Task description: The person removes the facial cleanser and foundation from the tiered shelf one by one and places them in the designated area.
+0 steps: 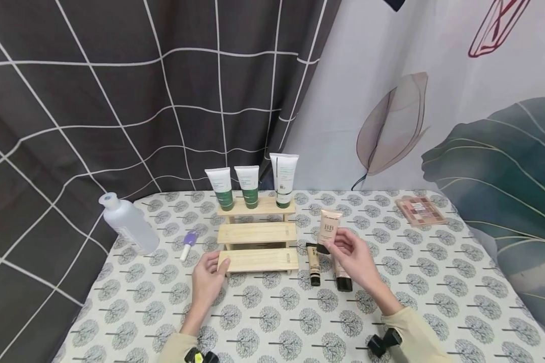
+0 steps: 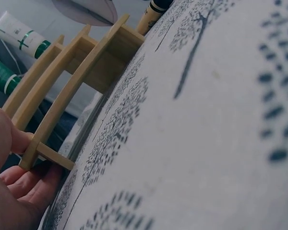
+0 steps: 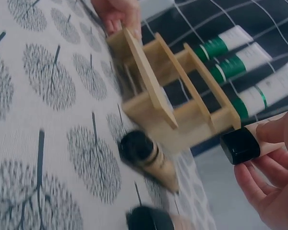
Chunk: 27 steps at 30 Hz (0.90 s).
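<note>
A three-step wooden stand (image 1: 257, 233) carries three white-and-green tubes (image 1: 249, 185) upright on its top step; the two lower steps are bare. My left hand (image 1: 207, 277) grips the left end of the lowest step, thumb on top and fingers beneath, as the left wrist view shows. My right hand (image 1: 356, 261) holds a pinkish BB cream tube (image 1: 329, 228) upright, black cap down, to the right of the stand. Beneath and beside it on the cloth lie a beige tube with a black cap (image 1: 314, 264) and another black-capped tube (image 1: 343, 281), partly hidden by the right hand.
A translucent bottle (image 1: 130, 223) leans at the table's left side. Near it lies a small purple-and-white item (image 1: 188, 245). An eyeshadow palette (image 1: 421, 210) lies at the back right on the tree-print tablecloth (image 1: 309, 322). Dark and pale curtains (image 1: 131, 101) hang behind the table.
</note>
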Available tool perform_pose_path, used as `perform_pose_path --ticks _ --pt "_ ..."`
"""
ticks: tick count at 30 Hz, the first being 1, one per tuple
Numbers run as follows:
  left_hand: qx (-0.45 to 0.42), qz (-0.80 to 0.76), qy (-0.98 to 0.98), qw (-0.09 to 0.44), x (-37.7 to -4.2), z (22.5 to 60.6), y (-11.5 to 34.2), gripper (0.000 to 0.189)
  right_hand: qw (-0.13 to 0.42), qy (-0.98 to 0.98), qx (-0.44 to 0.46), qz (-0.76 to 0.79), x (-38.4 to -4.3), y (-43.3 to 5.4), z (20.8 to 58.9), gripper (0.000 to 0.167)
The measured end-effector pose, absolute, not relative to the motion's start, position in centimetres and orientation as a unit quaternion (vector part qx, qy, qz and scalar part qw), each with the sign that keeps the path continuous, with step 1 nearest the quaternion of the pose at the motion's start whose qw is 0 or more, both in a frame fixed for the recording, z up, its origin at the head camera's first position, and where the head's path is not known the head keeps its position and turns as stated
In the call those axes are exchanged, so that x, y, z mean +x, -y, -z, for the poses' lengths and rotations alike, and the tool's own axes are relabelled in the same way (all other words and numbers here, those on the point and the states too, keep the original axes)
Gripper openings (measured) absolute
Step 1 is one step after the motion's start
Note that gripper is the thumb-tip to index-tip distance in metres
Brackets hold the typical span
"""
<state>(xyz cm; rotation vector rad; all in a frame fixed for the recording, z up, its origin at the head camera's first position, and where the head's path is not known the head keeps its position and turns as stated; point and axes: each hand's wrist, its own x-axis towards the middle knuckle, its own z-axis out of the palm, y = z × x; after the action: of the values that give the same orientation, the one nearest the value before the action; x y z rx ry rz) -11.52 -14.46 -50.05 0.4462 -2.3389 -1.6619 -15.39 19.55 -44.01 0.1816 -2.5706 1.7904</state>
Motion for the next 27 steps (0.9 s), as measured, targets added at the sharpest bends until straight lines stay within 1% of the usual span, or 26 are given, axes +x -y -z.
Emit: perform_pose_path --ticks 8,20,23,27 --pt "0.147 0.564 0.804 0.118 -11.5 50.0 14.4 0.035 0.014 0.823 0.012 -0.568 -14.5 -23.2 44.3 0.045" --pt "0.152 0.565 0.803 0.111 -11.5 50.0 14.6 0.036 0.019 0.847 -0.025 -0.531 -13.2 -27.0 45.8 0.047" --pt "0.152 0.566 0.802 0.112 -11.5 50.1 14.6 0.036 0.005 0.851 -0.035 -0.525 -12.8 -27.5 46.0 0.047" --pt "0.151 0.565 0.803 0.113 -11.5 50.0 14.6 0.036 -0.023 0.870 -0.070 -0.488 -12.4 -28.1 46.1 0.051"
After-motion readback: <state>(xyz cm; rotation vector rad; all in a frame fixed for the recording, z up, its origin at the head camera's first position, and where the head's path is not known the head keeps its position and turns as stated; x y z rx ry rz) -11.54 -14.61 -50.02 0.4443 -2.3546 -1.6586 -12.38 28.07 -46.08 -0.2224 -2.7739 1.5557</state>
